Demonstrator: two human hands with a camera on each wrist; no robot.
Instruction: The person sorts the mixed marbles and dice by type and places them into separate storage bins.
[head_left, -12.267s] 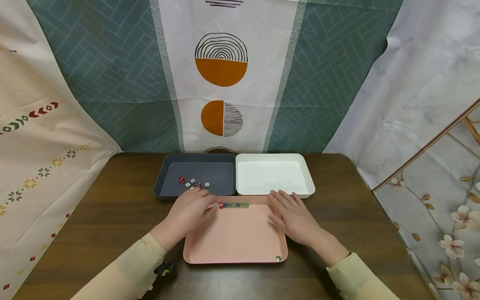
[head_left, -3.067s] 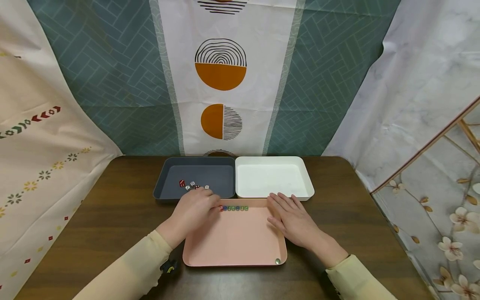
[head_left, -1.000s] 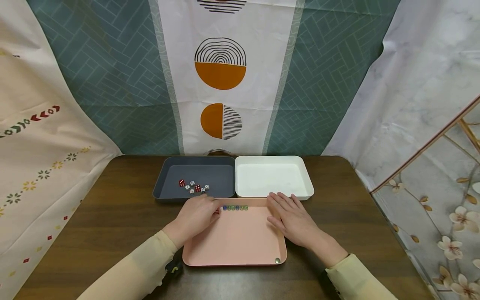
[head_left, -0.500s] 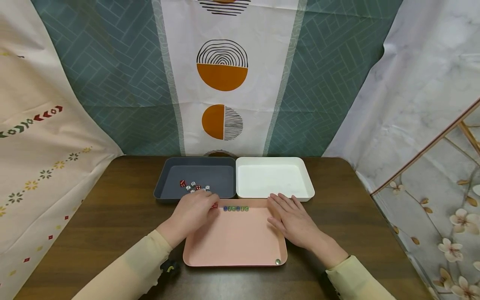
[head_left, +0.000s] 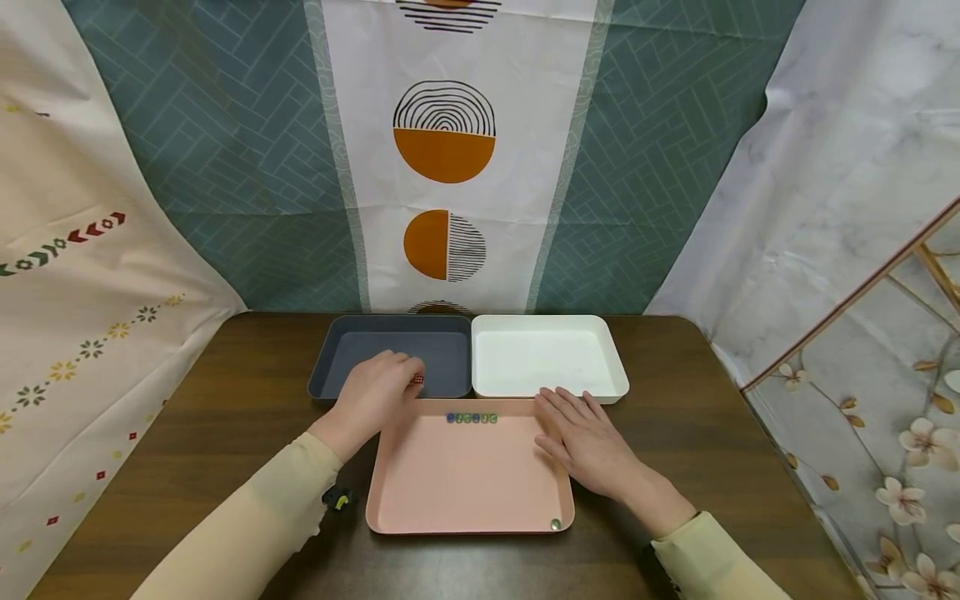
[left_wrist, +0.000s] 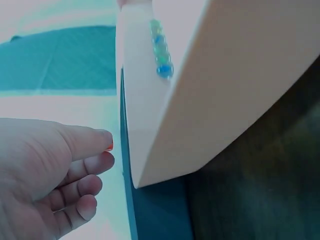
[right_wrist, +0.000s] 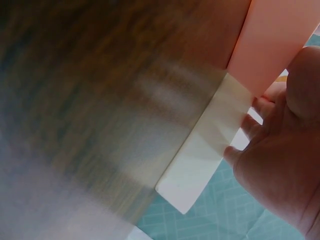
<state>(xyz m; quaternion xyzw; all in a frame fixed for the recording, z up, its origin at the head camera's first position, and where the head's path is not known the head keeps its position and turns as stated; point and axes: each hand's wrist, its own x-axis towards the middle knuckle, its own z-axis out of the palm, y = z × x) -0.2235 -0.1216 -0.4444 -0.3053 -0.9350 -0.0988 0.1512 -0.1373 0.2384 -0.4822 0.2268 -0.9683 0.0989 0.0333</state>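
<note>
Above the dark grey tray (head_left: 442, 340), my left hand (head_left: 377, 387) pinches a red die (head_left: 417, 378) with white dots between thumb and fingers. Only a sliver of it shows in the left wrist view, at the thumb tip. The hand hides the other dice in that tray. A row of several blue and green glass marbles (head_left: 472, 417) lies along the far side of the pink tray (head_left: 472, 475). My right hand (head_left: 585, 437) rests with straight fingers across the pink tray's far right corner, fingertips at the white tray's near rim.
The white tray (head_left: 546, 354) stands right of the dark one, against it, both behind the pink tray. One lone marble (head_left: 555, 524) sits in the pink tray's near right corner. All stand on a brown wooden table (head_left: 247, 400), with patterned cloth hanging behind.
The red die has left the end of the marble row; my left hand has carried it back and left, over the dark tray. A white die beside it went earlier. The right hand stays put.
</note>
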